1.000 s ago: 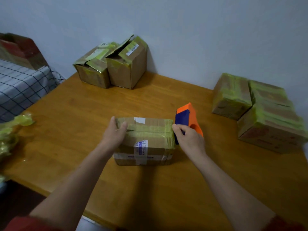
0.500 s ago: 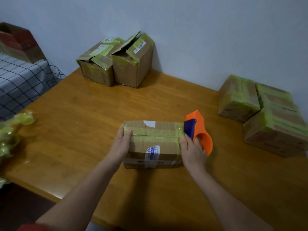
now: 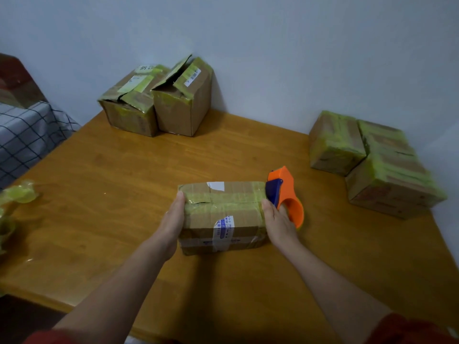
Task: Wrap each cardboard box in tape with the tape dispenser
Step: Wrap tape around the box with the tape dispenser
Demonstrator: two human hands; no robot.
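A small cardboard box [image 3: 223, 214] with yellow-green tape across its top lies on the wooden table [image 3: 124, 194], near the middle. My left hand [image 3: 171, 219] presses flat against the box's left end, fingers straight. My right hand [image 3: 279, 225] grips the orange and blue tape dispenser [image 3: 285, 192], which sits against the box's right end, low by the table. My right fingers are partly hidden behind the dispenser.
Two taped boxes with torn flaps [image 3: 159, 100] stand at the back left by the wall. Three boxes wrapped in green tape [image 3: 372, 160] sit at the right edge. Crumpled tape scraps [image 3: 15, 197] lie at the left edge, beside a checked cloth [image 3: 27, 137].
My right hand has brought the dispenser from the box's top right corner down along its right end. My left hand has stayed on the left end.
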